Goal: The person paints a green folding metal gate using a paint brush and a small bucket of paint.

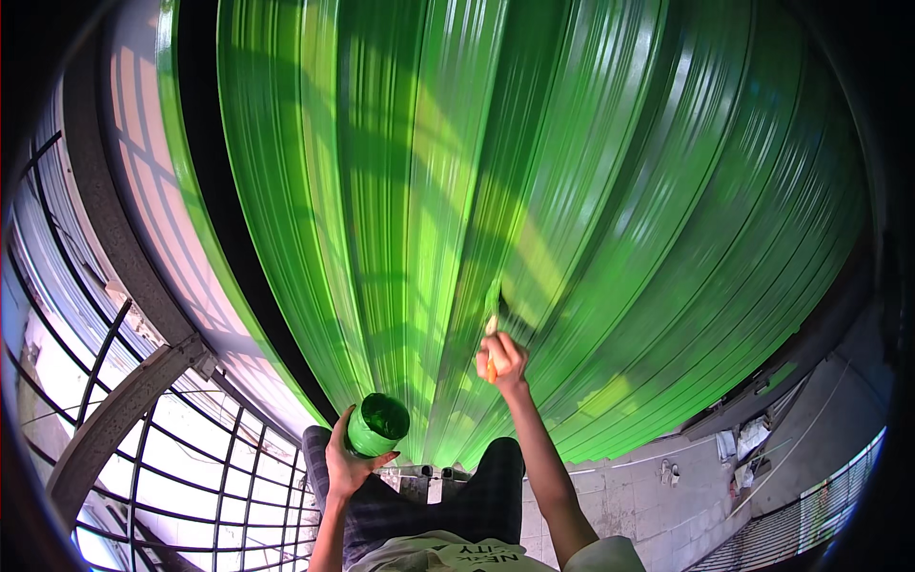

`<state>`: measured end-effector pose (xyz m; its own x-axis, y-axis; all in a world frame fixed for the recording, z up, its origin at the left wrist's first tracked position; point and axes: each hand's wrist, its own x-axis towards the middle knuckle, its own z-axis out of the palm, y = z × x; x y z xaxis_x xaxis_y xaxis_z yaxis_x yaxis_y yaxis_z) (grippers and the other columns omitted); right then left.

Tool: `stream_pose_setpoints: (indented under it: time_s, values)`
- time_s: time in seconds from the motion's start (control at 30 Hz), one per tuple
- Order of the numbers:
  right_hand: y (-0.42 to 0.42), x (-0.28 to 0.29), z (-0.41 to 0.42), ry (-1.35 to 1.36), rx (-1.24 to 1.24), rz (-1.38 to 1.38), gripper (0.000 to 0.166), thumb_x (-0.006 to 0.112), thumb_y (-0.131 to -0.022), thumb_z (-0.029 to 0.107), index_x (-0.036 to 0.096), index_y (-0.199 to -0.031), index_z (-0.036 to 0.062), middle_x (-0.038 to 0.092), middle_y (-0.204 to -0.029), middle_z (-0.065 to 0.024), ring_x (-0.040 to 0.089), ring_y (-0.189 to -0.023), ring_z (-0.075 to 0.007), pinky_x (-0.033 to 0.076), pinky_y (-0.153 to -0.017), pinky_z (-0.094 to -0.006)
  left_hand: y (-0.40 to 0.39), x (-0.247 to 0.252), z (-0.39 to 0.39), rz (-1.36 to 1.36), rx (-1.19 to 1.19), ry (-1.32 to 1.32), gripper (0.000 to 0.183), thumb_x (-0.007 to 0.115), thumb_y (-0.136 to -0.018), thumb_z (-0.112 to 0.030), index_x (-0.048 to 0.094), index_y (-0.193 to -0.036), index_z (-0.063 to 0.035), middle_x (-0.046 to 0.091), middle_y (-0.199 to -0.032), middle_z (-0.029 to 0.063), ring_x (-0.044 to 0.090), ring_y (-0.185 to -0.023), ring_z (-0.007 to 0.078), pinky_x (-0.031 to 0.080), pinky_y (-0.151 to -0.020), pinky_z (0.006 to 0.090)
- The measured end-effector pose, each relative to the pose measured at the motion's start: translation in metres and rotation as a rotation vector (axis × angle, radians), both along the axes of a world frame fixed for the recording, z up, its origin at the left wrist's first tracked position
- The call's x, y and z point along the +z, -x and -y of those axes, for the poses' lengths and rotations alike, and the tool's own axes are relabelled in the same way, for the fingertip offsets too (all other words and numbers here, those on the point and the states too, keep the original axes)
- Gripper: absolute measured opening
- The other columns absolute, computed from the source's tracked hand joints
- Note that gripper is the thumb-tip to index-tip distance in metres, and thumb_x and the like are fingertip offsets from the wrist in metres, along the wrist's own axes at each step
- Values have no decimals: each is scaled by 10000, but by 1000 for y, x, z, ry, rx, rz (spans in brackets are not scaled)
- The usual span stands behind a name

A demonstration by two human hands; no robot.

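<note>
In front of me stands a large ribbed panel (443, 214) coated in glossy green paint, with streaks of a darker shade along its grooves. My right hand (505, 357) grips a paintbrush (492, 325) by its orange and pale handle. Green paint covers the bristles, which appear to touch the panel near its lower middle. Low on the left, my left hand (347, 454) holds a round paint container (377, 425), tilted so its mouth shows. Green paint coats its wall, and the inside looks dark green. Part of the handle is hidden by my right fingers.
A black metal grid (221, 486) with a grey beam (121, 422) runs along the left. Below my legs (493, 493) are narrow metal rails (429, 475). Far down at the right, a pair of shoes (670, 472) lies on the tiled floor (629, 500).
</note>
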<state>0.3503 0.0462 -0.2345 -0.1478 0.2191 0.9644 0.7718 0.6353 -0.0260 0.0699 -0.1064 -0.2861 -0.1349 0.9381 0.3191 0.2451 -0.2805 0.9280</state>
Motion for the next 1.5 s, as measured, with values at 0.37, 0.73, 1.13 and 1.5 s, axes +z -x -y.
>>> stream_pose_setpoints:
  time_s: [0.37, 0.73, 1.13, 1.5]
  values:
    - [5, 91, -8, 272, 24, -71, 92, 584, -710, 123, 557, -623, 109, 568, -558, -48, 550, -447, -204, 435, -424, -333, -9, -10, -1, 129, -60, 31, 969, 918, -470, -257, 440, -1258, 42, 599, -1126, 155, 590, -1038, 234, 473, -908, 352]
    - [-2, 128, -14, -189, 128, -93, 61, 547, -625, 35, 513, -665, 68, 494, -606, -46, 507, -452, -200, 423, -408, -311, 4, 3, -1, 34, -36, 4, 926, 911, -476, -208, 456, -1238, 56, 613, -1104, 158, 595, -1009, 214, 469, -893, 330]
    - [2, -5, 2, 432, 72, -181, 106, 634, -685, 136, 535, -648, 128, 552, -574, -43, 537, -460, -236, 421, -425, -341, 2, -15, -4, 56, -116, 52, 866, 903, -513, -127, 453, -1231, 52, 606, -1049, 105, 573, -938, 175, 458, -853, 302]
    - [-4, 22, -10, -99, 24, -85, 144, 579, -579, 32, 529, -708, 69, 515, -683, -58, 516, -483, -204, 422, -423, -318, 11, 2, 1, 45, -117, 85, 874, 901, -516, -114, 441, -1239, 59, 582, -1081, 109, 564, -950, 191, 449, -865, 315]
